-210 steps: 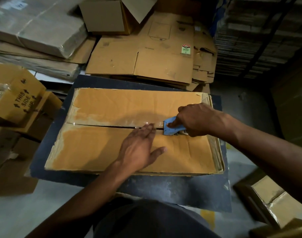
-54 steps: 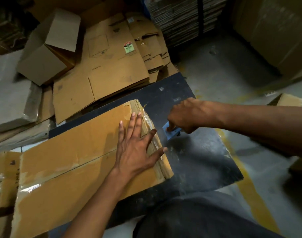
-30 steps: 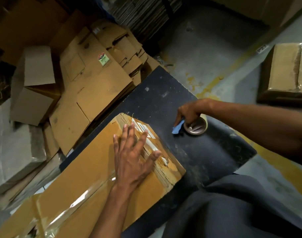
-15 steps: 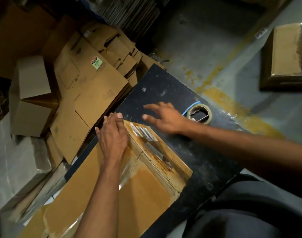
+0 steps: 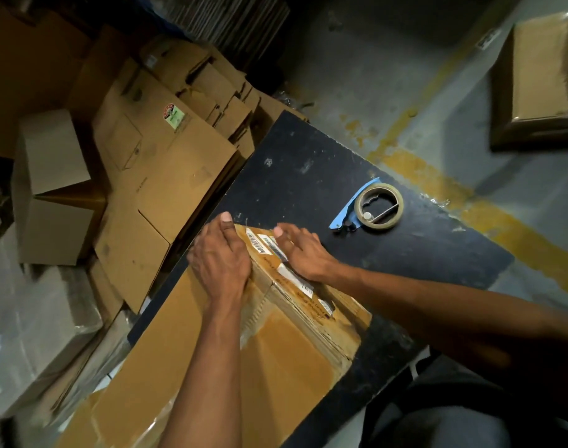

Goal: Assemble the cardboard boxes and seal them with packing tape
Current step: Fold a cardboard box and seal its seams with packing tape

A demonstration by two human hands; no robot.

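Left hand [image 5: 219, 258]: fingers straight, lay flat on the top face of the cardboard box [image 5: 286, 360] at its far end, pressing, holding nothing.
Right hand [image 5: 300, 252]: fingers extended, palm down on the box's far end face over the barcode labels [image 5: 261, 242]; fingers looked uncurled, but blur made that uncertain.
Box: lay on the dark board [image 5: 308, 176], far corner under both hands; clear tape glinted along its top seam.
Tape dispenser [image 5: 371, 206]: blue handle, roll on it, sat on the board right of the box, apart from both hands.
Change vs 0.5 s ago: right hand had moved from hovering over the board onto the box end; left hand stayed on the box's far edge; dispenser unmoved.
Beyond the box, left: flattened cartons [image 5: 166, 150] stacked.
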